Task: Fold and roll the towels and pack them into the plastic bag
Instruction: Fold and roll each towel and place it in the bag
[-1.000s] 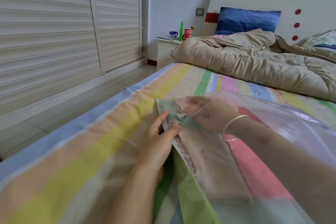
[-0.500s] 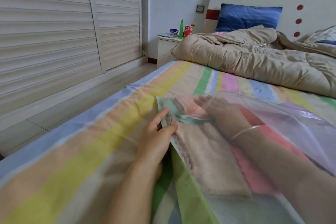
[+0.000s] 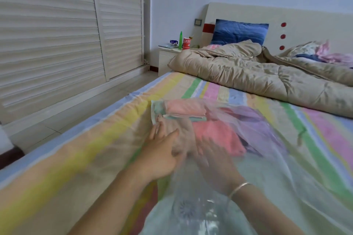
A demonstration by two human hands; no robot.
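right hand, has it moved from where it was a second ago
yes, the right hand has drawn back toward the person, away from the folded pink towel at the far end of the plastic bag, where it was before

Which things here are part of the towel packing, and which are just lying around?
Job: bag, pink towel, beige towel, coral towel, both hands: left hand, right hand.
Lying about: quilt, pillow, green bottle, red can, nightstand.
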